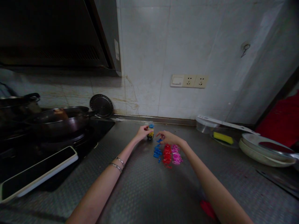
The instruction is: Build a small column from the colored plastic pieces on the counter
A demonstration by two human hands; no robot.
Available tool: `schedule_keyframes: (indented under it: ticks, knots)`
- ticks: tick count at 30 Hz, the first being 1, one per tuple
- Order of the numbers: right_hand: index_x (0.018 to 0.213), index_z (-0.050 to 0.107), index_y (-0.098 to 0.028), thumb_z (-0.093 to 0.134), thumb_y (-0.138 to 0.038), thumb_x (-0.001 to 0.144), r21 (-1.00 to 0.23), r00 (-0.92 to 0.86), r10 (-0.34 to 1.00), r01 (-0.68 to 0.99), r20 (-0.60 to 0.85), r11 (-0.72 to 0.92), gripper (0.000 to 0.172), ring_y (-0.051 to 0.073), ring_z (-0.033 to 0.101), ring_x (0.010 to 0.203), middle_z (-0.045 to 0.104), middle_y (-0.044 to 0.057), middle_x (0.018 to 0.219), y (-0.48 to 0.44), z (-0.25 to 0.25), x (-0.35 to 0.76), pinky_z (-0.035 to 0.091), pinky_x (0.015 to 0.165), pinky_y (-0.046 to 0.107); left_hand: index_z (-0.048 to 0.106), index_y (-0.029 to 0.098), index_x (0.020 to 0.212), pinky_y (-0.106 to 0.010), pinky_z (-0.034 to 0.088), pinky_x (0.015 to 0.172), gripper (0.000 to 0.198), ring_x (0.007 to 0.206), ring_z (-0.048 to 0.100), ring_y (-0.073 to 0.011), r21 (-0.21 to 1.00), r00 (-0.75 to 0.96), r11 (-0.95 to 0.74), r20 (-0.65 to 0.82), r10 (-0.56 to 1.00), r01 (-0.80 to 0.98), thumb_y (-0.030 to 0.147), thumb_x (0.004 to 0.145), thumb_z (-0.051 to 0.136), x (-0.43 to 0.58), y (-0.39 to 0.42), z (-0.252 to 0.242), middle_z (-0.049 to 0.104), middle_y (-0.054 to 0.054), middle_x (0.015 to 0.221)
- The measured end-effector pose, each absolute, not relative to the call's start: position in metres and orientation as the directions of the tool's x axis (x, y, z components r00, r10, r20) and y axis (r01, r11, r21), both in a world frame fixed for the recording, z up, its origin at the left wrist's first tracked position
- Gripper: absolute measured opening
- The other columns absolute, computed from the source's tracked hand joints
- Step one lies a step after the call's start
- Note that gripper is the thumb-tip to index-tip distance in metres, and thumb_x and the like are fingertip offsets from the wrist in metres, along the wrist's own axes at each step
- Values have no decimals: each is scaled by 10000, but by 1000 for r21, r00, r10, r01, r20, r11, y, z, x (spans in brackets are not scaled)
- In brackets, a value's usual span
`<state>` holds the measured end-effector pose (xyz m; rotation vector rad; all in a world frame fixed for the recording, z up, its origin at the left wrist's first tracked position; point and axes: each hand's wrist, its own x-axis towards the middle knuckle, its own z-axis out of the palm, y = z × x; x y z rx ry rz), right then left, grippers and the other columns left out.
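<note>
My left hand (142, 133) is closed round a small clear jar (151, 125) standing on the metal counter. Dark, yellow and blue layers of small pieces show inside it. Just right of the jar, my right hand (168, 137) has its fingers bent down around a few small blue bands (159, 140); the exact grip is too small to make out. Below that hand lie three piles of thin, looped, band-like pieces, side by side: a blue pile (157, 151), a red pile (167, 154) and a pink pile (176, 155).
On the left, a phone (42, 171) lies by the stove with a frying pan (67, 123). A round perforated disc (101, 106) leans on the wall. To the right are a plastic scoop (206, 124), a yellow sponge (223, 138) and stacked bowls (263, 154).
</note>
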<state>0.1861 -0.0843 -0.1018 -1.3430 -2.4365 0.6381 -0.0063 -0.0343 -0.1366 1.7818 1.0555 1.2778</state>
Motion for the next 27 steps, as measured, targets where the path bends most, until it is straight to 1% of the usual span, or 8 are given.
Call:
schedule_keyframes:
  ticks: [3,6,9,12,15,18,24,27]
  knots:
    - [1046,547,-159,613,-143,612,-593,-505,862,685,32,423,439,75,507,567,572,6,811,-79,-91,190,415,519,193,657,109,883,-237,431,611,345,652,533,-132,882,188,-427,393,900,199,308,600,667,-6,-34,-137,651,-38,745]
    - [1052,528,-155,613,-143,618,-660,-498,864,625,75,417,442,67,510,553,573,0,806,-69,-75,192,432,513,191,656,109,891,-233,427,607,350,641,532,-125,882,202,-433,396,896,187,306,602,664,-5,-34,-137,651,-36,746]
    - [1045,523,-140,613,-128,615,-682,-497,860,589,119,434,440,68,515,564,569,-1,787,-61,-53,191,440,511,187,657,105,893,-230,422,594,349,623,532,-119,891,197,-419,386,901,172,294,599,664,-5,-33,-137,650,-39,738]
    - [1051,519,-139,601,-129,631,-703,-498,861,576,103,418,428,73,518,573,567,-12,734,-55,-32,185,448,518,186,661,106,887,-231,421,583,359,607,533,-117,901,190,-403,373,908,161,299,584,678,-5,-35,-135,651,-44,733]
    - [1039,525,-126,615,-127,626,-684,-482,869,597,111,419,423,70,507,563,559,-14,703,-51,-17,176,447,509,181,664,109,879,-230,419,576,369,609,534,-118,907,178,-390,362,915,157,305,568,690,-5,-38,-132,654,-48,739]
    - [1045,526,-117,610,-122,633,-655,-489,861,607,140,451,420,68,505,559,562,1,719,-45,-7,166,446,500,179,666,110,877,-227,418,573,361,617,531,-118,906,183,-393,364,913,157,301,571,683,-5,-40,-131,655,-52,751]
    - [1042,524,-106,601,-114,630,-641,-503,850,602,159,476,420,76,513,572,579,29,768,-29,-4,148,466,509,199,664,103,872,-228,407,563,342,599,522,-112,895,203,-411,376,904,172,302,593,663,-5,-37,-134,654,-57,748]
    - [1035,528,-110,592,-104,626,-604,-507,847,628,161,490,414,74,511,563,582,29,761,-26,-4,143,453,490,186,662,104,884,-228,407,570,347,603,522,-110,885,205,-427,390,897,186,305,601,659,-5,-37,-134,654,-56,757]
